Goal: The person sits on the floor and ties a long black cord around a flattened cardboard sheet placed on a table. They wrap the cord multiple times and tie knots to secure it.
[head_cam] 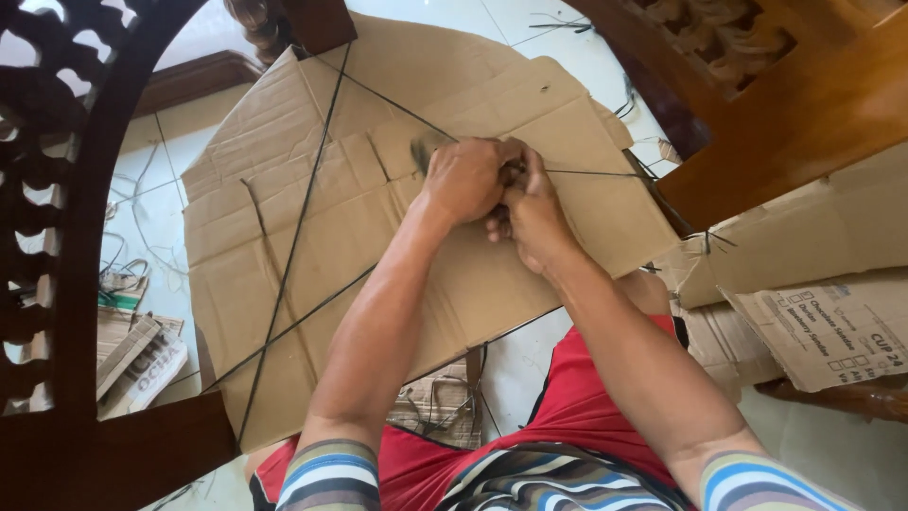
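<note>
Both our hands, left hand (465, 180) and right hand (532, 203), grip the dark cord (293, 241) at its knot; cardboard (331, 189) already crisscrossed, tying unfinished.

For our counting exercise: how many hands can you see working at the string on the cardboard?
2. The left hand and the right hand are pressed together at the dark string near the upper middle of the flattened cardboard. No other hands show.

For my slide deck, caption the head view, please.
Both hands, left hand and right hand, meet on dark cord crossing flattened cardboard.
</note>
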